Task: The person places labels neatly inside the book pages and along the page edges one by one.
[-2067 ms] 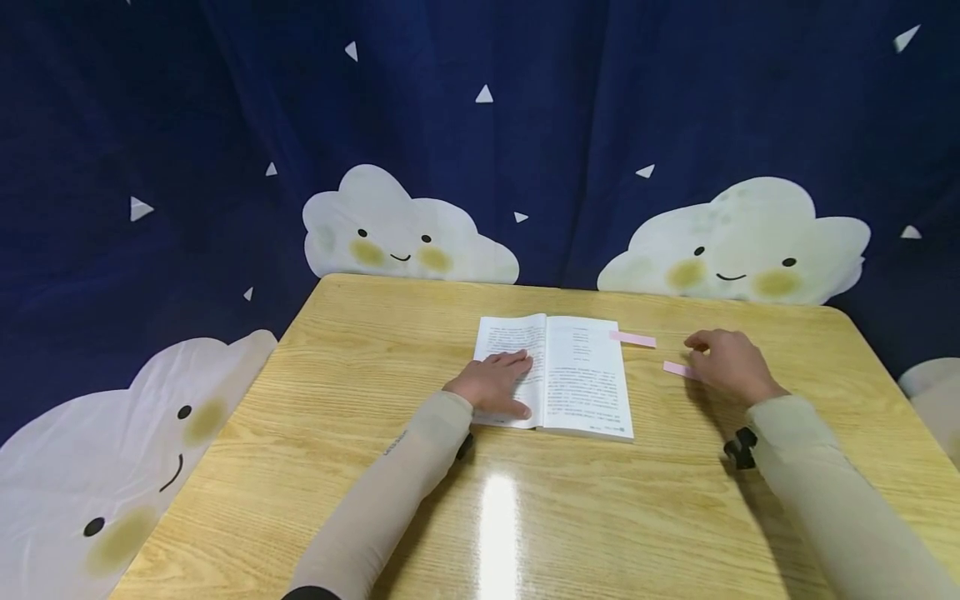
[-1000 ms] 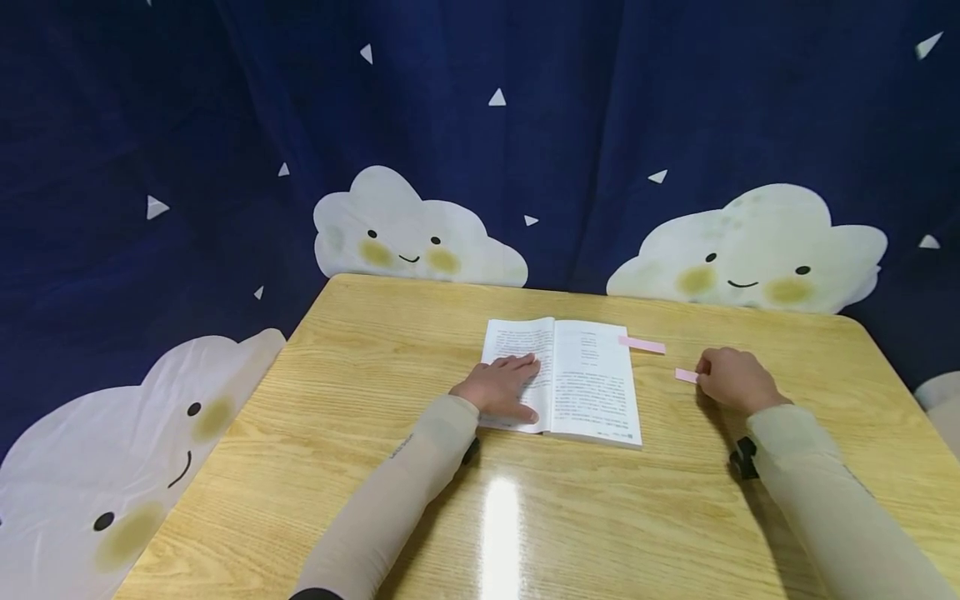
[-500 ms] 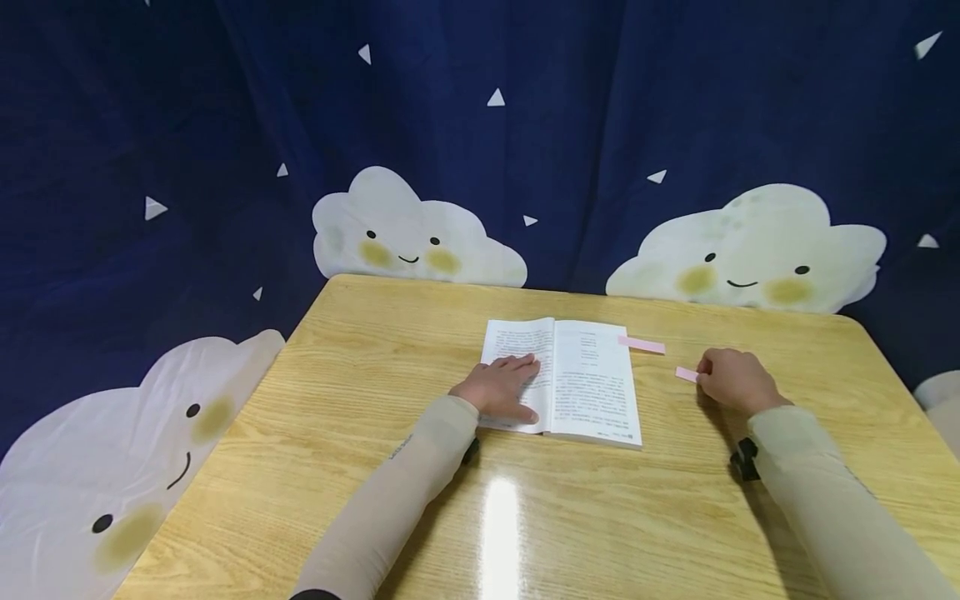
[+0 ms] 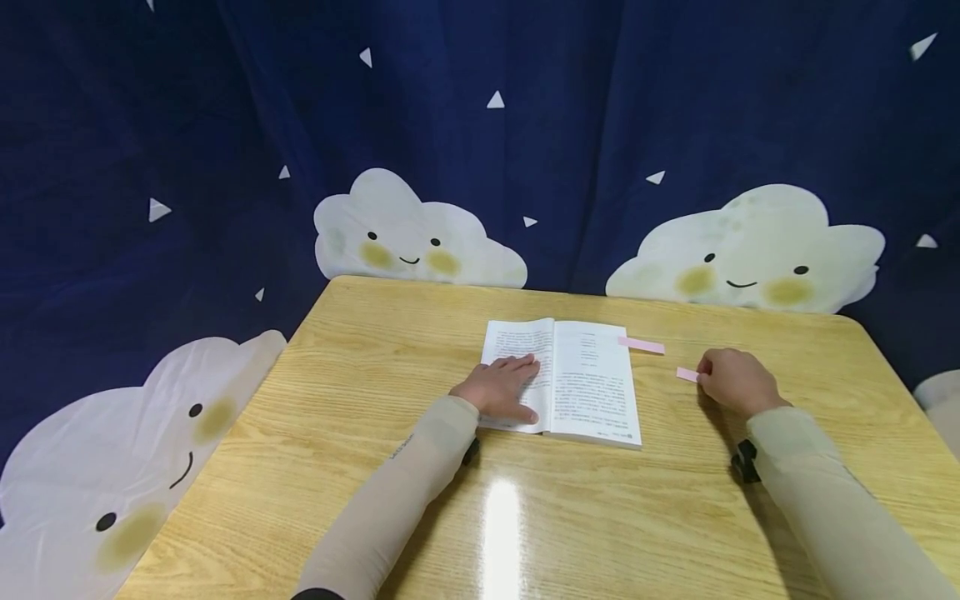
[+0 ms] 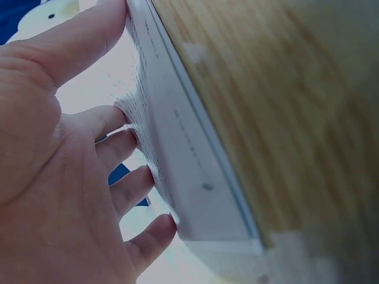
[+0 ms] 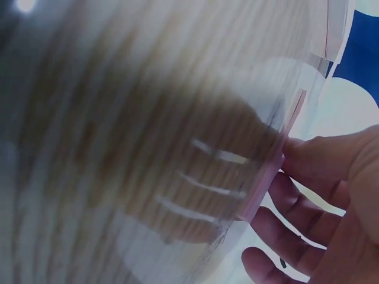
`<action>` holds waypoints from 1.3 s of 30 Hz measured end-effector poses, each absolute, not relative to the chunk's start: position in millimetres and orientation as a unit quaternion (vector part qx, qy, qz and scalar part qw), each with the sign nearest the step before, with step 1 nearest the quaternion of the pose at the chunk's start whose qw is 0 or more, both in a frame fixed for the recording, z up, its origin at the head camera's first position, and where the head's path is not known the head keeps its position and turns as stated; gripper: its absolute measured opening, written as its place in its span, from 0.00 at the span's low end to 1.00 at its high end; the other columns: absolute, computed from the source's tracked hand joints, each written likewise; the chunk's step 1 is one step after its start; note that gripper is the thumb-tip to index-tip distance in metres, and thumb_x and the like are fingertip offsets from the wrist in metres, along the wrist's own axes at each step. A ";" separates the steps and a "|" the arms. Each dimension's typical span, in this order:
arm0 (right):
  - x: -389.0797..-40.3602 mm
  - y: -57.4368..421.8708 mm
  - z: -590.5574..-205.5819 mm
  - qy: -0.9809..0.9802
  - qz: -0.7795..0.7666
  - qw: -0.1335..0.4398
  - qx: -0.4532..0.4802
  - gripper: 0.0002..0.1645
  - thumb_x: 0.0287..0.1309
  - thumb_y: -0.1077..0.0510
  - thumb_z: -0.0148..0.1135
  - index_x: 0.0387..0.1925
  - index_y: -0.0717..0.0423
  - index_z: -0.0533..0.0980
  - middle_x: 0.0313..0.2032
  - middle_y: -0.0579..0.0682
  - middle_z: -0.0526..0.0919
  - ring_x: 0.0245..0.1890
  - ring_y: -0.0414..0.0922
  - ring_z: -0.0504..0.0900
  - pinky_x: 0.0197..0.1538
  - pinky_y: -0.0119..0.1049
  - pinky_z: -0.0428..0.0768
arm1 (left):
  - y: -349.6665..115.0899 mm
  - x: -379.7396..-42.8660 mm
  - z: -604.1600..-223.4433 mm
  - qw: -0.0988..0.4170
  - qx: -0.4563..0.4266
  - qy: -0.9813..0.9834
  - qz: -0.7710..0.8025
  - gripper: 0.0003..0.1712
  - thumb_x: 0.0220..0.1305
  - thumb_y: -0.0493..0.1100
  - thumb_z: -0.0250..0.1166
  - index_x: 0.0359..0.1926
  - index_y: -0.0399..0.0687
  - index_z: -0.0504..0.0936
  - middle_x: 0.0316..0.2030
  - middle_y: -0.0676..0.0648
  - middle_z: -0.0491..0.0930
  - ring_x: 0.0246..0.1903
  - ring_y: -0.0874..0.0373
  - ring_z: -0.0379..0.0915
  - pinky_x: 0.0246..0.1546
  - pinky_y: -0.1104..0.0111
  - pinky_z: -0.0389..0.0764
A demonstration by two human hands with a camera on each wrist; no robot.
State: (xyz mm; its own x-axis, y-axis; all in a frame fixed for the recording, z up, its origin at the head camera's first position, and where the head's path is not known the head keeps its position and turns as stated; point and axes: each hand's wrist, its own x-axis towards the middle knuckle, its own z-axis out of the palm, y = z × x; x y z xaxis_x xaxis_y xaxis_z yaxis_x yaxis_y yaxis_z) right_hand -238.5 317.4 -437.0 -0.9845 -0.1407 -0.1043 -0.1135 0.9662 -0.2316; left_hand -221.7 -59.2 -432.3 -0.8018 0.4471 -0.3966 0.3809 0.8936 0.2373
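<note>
One pink strip (image 4: 687, 375) is pinched by the right grip (image 4: 738, 382); at its ten o'clock a second strip (image 4: 643, 345) is laid across the edge of one open book (image 4: 592, 392), its left page (image 4: 516, 340) covered by the outspread left grip (image 4: 497, 390).

Open printed book (image 4: 592, 400) flat under the left hand (image 4: 497, 389), pink strip (image 4: 643, 345) jutting past its two o'clock edge, second pink strip (image 4: 686, 375) at three o'clock, pinched by the right hand (image 4: 738, 382)
</note>
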 end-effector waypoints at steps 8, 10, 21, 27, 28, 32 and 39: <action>-238.6 316.6 -439.6 0.992 -0.106 0.053 -0.051 0.09 0.60 0.61 0.60 0.34 0.65 0.80 0.29 0.58 0.84 0.27 0.50 0.79 0.30 0.46 0.78 | -58.6 -222.1 -432.1 0.229 0.217 0.946 0.070 0.51 0.63 0.67 0.62 0.79 0.65 0.47 0.80 0.61 0.41 0.80 0.55 0.41 0.76 0.49 0.53; -238.9 316.5 -439.4 0.992 -0.104 0.055 -0.050 0.09 0.60 0.61 0.60 0.34 0.65 0.80 0.29 0.58 0.83 0.27 0.50 0.78 0.29 0.46 0.77 | -58.6 -222.3 -431.8 0.229 0.217 0.946 0.070 0.51 0.63 0.67 0.62 0.79 0.65 0.47 0.80 0.61 0.41 0.80 0.55 0.41 0.76 0.49 0.53; -240.4 311.7 -438.5 0.992 -0.100 0.048 -0.051 0.06 0.58 0.63 0.60 0.34 0.65 0.79 0.28 0.59 0.82 0.26 0.51 0.76 0.28 0.44 0.76 | -59.3 -221.8 -431.2 0.229 0.217 0.946 0.073 0.51 0.63 0.67 0.62 0.79 0.65 0.47 0.80 0.61 0.41 0.80 0.55 0.41 0.76 0.48 0.54; -241.2 309.4 -437.0 0.990 -0.116 0.058 -0.046 0.04 0.57 0.66 0.59 0.33 0.65 0.77 0.27 0.58 0.80 0.27 0.51 0.74 0.30 0.44 0.74 | -59.6 -223.2 -430.2 0.226 0.217 0.947 0.077 0.52 0.62 0.67 0.63 0.79 0.65 0.47 0.80 0.61 0.41 0.80 0.54 0.41 0.76 0.48 0.53; -241.3 309.4 -437.0 0.990 -0.122 0.058 -0.046 0.04 0.57 0.66 0.59 0.33 0.66 0.77 0.27 0.58 0.80 0.27 0.51 0.74 0.31 0.44 0.74 | -59.5 -223.2 -430.0 0.226 0.217 0.947 0.077 0.52 0.62 0.67 0.63 0.79 0.65 0.47 0.80 0.61 0.41 0.80 0.54 0.41 0.76 0.48 0.53; -241.4 309.9 -438.4 0.987 -0.141 0.055 -0.051 0.04 0.56 0.68 0.58 0.31 0.67 0.77 0.26 0.58 0.80 0.26 0.51 0.74 0.32 0.44 0.75 | -59.2 -222.4 -429.8 0.230 0.214 0.946 0.077 0.52 0.63 0.67 0.63 0.79 0.65 0.47 0.80 0.62 0.41 0.80 0.55 0.41 0.76 0.49 0.53; -242.3 315.0 -437.4 0.983 -0.162 0.051 -0.064 0.06 0.54 0.68 0.57 0.31 0.68 0.78 0.28 0.61 0.82 0.27 0.52 0.76 0.33 0.47 0.76 | -58.9 -221.6 -430.3 0.231 0.213 0.946 0.076 0.51 0.63 0.67 0.63 0.79 0.65 0.47 0.80 0.62 0.41 0.80 0.55 0.41 0.76 0.49 0.53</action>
